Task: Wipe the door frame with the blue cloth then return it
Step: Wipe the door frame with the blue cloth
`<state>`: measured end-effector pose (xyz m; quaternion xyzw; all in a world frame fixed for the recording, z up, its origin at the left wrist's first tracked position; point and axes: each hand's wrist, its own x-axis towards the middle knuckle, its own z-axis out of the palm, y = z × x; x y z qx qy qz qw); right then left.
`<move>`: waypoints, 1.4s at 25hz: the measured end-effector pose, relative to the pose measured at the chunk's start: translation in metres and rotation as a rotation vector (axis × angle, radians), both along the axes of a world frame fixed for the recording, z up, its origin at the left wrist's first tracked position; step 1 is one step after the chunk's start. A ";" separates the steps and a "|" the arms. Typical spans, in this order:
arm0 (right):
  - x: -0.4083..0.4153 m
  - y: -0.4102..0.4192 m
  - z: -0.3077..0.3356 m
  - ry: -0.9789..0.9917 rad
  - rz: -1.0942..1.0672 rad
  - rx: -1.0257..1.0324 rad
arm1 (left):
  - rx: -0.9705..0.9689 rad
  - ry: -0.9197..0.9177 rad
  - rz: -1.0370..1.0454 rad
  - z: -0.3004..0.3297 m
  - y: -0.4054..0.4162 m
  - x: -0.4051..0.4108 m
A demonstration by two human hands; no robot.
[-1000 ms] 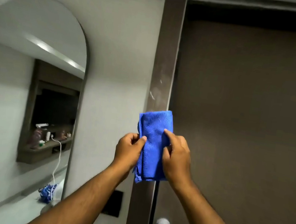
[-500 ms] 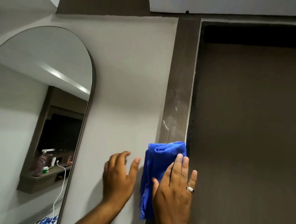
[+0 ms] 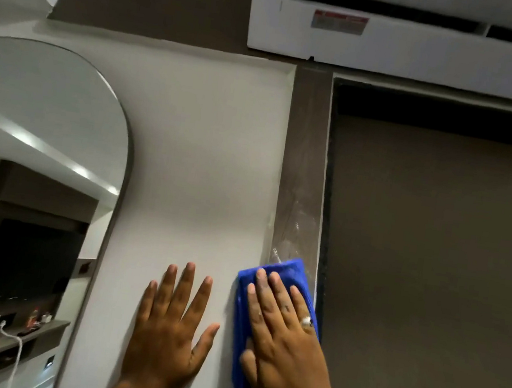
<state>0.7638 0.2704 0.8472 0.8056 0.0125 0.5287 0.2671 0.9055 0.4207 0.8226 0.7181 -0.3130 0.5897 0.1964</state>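
The brown door frame (image 3: 306, 155) runs upright between the white wall and the dark door. It carries pale smears just above the blue cloth (image 3: 287, 268). My right hand (image 3: 285, 344) lies flat on the folded cloth and presses it against the frame, fingers spread, a ring on one finger. Most of the cloth is hidden under that hand. My left hand (image 3: 170, 329) rests flat on the white wall beside the frame, fingers apart, holding nothing.
An arched mirror (image 3: 36, 197) hangs on the wall at the left and reflects a shelf with small items. A white air conditioner (image 3: 397, 46) sits above the door. The dark brown door (image 3: 434, 266) fills the right side.
My left hand let go of the cloth and went flat onto the wall. My right hand opened flat over the cloth, pressing it on the frame. The view has tilted upward.
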 end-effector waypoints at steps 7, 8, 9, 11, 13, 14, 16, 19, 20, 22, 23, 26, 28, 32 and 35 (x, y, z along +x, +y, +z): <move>0.002 -0.003 0.098 -0.202 -0.045 0.252 | 0.042 0.006 0.012 0.009 0.006 -0.008; 0.003 -0.003 0.091 -0.223 -0.035 0.316 | 0.047 0.001 0.013 0.015 0.006 -0.008; 0.004 -0.001 0.079 -0.234 -0.028 0.352 | 0.052 -0.003 0.016 0.022 0.008 -0.009; 0.003 0.003 0.052 -0.237 -0.024 0.338 | 0.048 -0.018 0.028 0.038 0.007 -0.011; 0.001 0.003 0.041 -0.212 -0.035 0.261 | 0.034 -0.011 0.019 0.050 0.006 -0.011; 0.000 0.001 0.046 -0.182 -0.037 0.219 | 0.028 -0.010 0.010 0.053 0.004 -0.011; 0.000 -0.002 0.072 -0.102 -0.048 0.110 | 0.019 -0.021 -0.014 0.054 0.000 -0.008; 0.004 -0.004 0.129 -0.040 -0.070 -0.008 | 0.033 -0.059 -0.033 0.061 -0.001 -0.007; 0.006 -0.003 0.148 -0.042 -0.078 0.008 | 0.031 -0.071 -0.035 0.066 -0.002 -0.007; 0.008 -0.002 0.176 -0.110 -0.056 0.144 | 0.019 -0.089 -0.040 0.077 -0.003 -0.009; 0.009 -0.002 0.182 -0.167 -0.032 0.237 | 0.005 -0.093 -0.040 0.083 -0.005 -0.010; 0.013 -0.003 0.166 -0.278 0.025 0.430 | -0.017 -0.099 -0.023 0.102 -0.005 -0.011; 0.014 -0.005 0.135 -0.286 0.025 0.412 | -0.025 -0.104 -0.019 0.113 -0.006 -0.012; 0.014 -0.010 0.135 -0.221 -0.001 0.309 | -0.060 -0.109 -0.040 0.126 -0.013 -0.011; 0.015 -0.011 0.202 -0.222 0.014 0.260 | -0.058 -0.143 -0.050 0.126 -0.014 -0.007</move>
